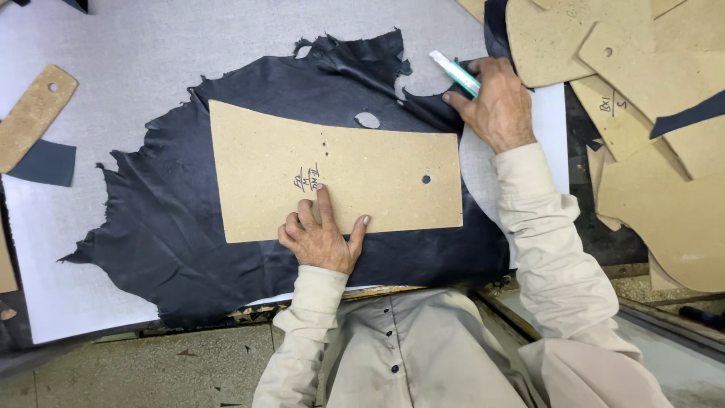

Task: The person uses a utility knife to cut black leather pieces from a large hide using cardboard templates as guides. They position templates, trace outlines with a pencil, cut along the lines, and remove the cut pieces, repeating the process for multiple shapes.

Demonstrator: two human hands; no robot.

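A: Anchor on the tan fibreboard pattern piece with two small holes (340, 174). Lying flat on top of the ragged-edged black leather hide (174, 227), hide spread over the pale grey table (128, 53).
B: Left hand (321, 234)?
A: Pressed on the pattern's lower edge, fingers spread, index tip by the handwritten mark. Gripping nothing, just pinning.
B: Right hand (495, 102)?
A: Just off the pattern's upper right corner, fingers closed round a white and teal marking pen (455, 73), fingertips resting on the hide.
B: Clutter?
A: Right of the pattern, overlapping stack of tan fibreboard templates (649, 113). Far left, a narrow tan strip with one hole (34, 113) over a dark scrap (47, 163). Hole in the hide (368, 119) just above the pattern.
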